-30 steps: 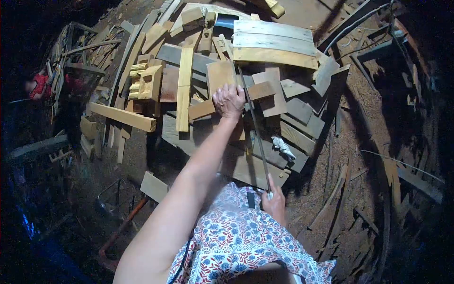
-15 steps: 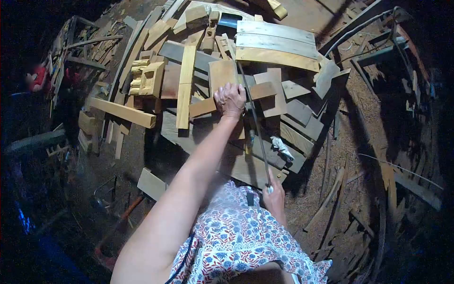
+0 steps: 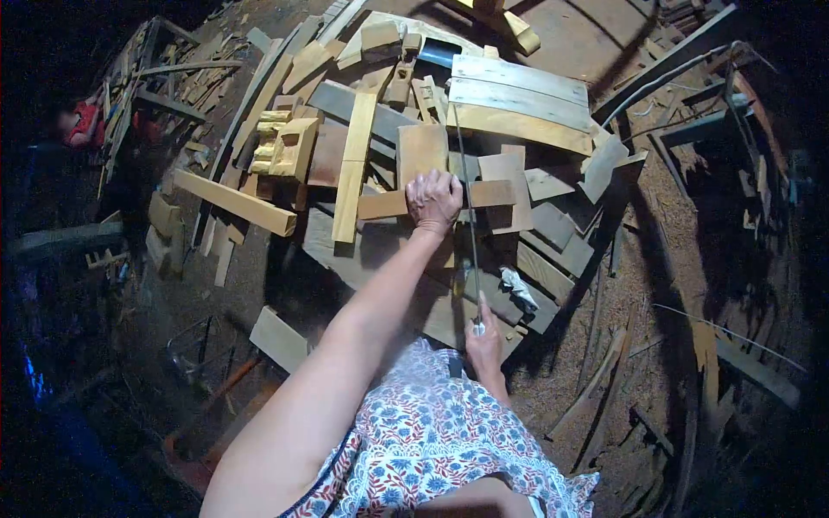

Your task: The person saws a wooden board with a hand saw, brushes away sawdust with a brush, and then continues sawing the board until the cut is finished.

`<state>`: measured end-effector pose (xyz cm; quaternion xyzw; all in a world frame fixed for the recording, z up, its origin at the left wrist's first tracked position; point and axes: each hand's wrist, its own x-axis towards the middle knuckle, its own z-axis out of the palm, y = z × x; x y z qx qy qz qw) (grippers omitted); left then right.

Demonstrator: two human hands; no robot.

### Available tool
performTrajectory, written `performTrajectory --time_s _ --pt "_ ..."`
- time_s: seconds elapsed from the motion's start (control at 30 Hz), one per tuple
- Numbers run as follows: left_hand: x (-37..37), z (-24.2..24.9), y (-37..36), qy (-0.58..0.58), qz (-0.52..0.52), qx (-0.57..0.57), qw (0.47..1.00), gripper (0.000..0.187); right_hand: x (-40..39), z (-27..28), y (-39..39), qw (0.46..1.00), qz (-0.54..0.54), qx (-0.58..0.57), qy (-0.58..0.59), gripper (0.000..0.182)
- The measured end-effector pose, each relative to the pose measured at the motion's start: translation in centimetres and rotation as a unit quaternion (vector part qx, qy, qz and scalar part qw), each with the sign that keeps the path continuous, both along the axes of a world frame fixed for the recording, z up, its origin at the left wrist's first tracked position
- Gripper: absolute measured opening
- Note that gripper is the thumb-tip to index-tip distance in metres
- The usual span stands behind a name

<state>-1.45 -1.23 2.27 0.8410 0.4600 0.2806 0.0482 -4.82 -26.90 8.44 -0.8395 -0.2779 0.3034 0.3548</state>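
Note:
My left hand (image 3: pixel 433 203) bears down on a narrow wooden strip (image 3: pixel 380 205), its fingers curled over the edge. Just right of those fingers, a long thin saw (image 3: pixel 467 190) crosses the strip, its blade seen almost edge-on. My right hand (image 3: pixel 484 345) is closed around the saw's near end, close to my body. Under and beyond the strip lie a square wooden block (image 3: pixel 423 154) and a flat board (image 3: pixel 505 192). Whether the blade has cut into the strip cannot be made out.
Planks (image 3: pixel 518 91) lie at the back right of the cluttered bench. Carved yellow blocks (image 3: pixel 285 145) and a long beam (image 3: pixel 233 203) are to the left. A crumpled white piece (image 3: pixel 518 289) rests near my right hand. Another person in red (image 3: pixel 85 121) is far left.
My right hand has moved forward and slightly left with the saw, whose blade now points more straight ahead. My left hand keeps its hold on the strip. The whole view has shifted a little.

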Motion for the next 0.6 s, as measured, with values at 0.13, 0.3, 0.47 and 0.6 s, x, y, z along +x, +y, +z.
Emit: performTrajectory --time_s 0.13,0.3,0.47,0.6 --pt "0.1 -0.6 0.1 -0.009 -0.010 -0.018 1.000 0.017 1.4 1.6 2.6 0.999 -0.001 -0.051 0.018 0.061" --pt "0.6 -0.7 0.1 0.001 0.027 -0.021 0.999 0.016 -1.0 1.0 -4.1 0.999 0.007 -0.049 0.015 0.062" --pt "0.4 -0.7 0.2 0.007 0.007 -0.028 1.000 0.016 -1.0 1.1 -4.6 0.999 -0.002 -0.033 0.021 0.064" --pt "0.5 -0.8 0.2 -0.002 0.013 -0.017 1.000 0.018 1.6 1.9 0.7 0.994 0.010 -0.109 0.031 0.062"
